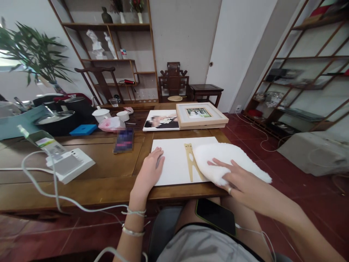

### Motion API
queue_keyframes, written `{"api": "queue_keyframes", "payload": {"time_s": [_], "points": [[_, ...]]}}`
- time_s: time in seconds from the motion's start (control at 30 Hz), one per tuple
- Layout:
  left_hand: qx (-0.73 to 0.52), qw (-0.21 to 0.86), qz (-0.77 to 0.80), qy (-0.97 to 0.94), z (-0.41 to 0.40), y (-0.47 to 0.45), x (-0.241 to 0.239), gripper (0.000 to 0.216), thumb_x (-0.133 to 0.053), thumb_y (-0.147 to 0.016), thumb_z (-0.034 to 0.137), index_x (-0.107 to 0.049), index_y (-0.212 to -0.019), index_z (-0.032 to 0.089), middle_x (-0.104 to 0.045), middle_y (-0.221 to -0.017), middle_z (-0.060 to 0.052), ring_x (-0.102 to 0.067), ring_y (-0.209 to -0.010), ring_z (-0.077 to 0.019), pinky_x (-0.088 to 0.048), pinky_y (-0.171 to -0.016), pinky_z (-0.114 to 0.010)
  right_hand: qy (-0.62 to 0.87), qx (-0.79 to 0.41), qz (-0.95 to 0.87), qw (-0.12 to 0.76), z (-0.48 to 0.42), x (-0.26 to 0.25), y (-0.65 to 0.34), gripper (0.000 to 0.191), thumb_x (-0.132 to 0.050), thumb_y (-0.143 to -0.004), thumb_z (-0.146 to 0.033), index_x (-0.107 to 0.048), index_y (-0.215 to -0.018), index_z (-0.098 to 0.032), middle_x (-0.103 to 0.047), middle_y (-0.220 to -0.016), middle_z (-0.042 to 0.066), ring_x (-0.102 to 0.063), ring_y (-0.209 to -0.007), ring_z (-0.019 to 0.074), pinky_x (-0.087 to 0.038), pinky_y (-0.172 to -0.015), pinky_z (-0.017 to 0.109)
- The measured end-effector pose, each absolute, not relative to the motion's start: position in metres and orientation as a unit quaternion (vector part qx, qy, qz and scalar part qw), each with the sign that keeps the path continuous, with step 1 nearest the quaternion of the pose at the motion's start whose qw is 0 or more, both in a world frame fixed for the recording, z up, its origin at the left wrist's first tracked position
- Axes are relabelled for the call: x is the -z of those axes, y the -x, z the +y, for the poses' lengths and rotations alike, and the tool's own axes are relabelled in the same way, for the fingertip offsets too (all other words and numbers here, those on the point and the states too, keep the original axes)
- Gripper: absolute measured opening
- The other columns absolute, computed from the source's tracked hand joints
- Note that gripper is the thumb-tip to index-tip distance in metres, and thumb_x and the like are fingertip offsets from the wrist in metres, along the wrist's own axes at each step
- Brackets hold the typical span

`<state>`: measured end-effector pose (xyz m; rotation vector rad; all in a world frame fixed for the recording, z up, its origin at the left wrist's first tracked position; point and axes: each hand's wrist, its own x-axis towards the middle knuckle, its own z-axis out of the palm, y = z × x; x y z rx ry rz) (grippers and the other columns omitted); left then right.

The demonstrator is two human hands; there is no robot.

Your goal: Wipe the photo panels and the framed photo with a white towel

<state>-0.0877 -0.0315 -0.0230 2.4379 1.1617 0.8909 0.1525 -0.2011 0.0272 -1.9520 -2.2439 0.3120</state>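
A white flat board (pixel 176 160) lies on the wooden table (pixel 109 189) in front of me. My left hand (pixel 151 169) rests flat on its left edge, fingers stretched out. My right hand (pixel 233 177) presses on a white fluffy cloth (pixel 226 156) that covers the board's right part and hangs past the table's edge; its fingers are spread over the cloth. A thin wooden stand piece (pixel 191 163) lies on the board, partly under the cloth.
Behind the board lie a framed picture (pixel 201 114) and an unframed print (pixel 161 120). A phone (pixel 123 140), white device with cables (pixel 67 163), cups (pixel 101 114) and pots (pixel 56 122) stand to the left. Another phone (pixel 216 216) rests on my lap. Shelves line the walls.
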Motion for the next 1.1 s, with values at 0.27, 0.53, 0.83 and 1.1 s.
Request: {"api": "queue_keyframes", "payload": {"time_s": [0.27,0.53,0.83,1.1], "points": [[-0.312,0.155,0.402,-0.847,-0.031,0.087,0.023,0.032,-0.042,-0.087,0.023,-0.061,-0.108,0.010,-0.058,-0.125,-0.017,-0.050,-0.122,-0.0254,-0.036,-0.105,-0.042,0.662,-0.102,-0.737,0.092,-0.153,-0.025,-0.151,0.025,-0.036,-0.078,-0.012,-0.059,-0.084,-0.016,-0.045,-0.137,0.015,-0.022,-0.136,0.0251,-0.018,-0.107,0.056],[-0.307,0.154,0.404,-0.848,-0.031,0.088,0.022,0.034,-0.042,-0.087,0.023,-0.061,-0.109,0.007,-0.058,-0.125,-0.018,-0.049,-0.123,-0.0250,-0.036,-0.105,-0.041,0.687,-0.064,-0.717,0.102,-0.101,-0.018,-0.143,0.029,-0.033,-0.086,-0.017,-0.061,-0.092,-0.015,-0.037,-0.143,0.014,-0.017,-0.137,0.0281,-0.016,-0.104,0.061],[-0.310,0.146,0.403,-0.849,-0.030,0.088,0.024,0.032,-0.043,-0.087,0.022,-0.061,-0.109,0.008,-0.058,-0.124,-0.017,-0.050,-0.122,-0.0245,-0.037,-0.105,-0.041,0.668,-0.040,-0.741,0.049,-0.170,-0.025,-0.124,0.029,-0.037,-0.081,-0.010,-0.066,-0.084,-0.013,-0.038,-0.142,0.017,-0.018,-0.137,0.0269,-0.020,-0.105,0.056],[-0.308,0.145,0.406,-0.848,-0.031,0.088,0.024,0.032,-0.043,-0.087,0.022,-0.061,-0.110,0.008,-0.058,-0.125,-0.017,-0.050,-0.122,-0.0242,-0.037,-0.105,-0.041,0.671,-0.056,-0.735,0.080,-0.174,-0.018,-0.131,0.028,-0.036,-0.080,-0.011,-0.063,-0.084,-0.015,-0.037,-0.143,0.014,-0.016,-0.138,0.0233,-0.016,-0.108,0.054]]}}
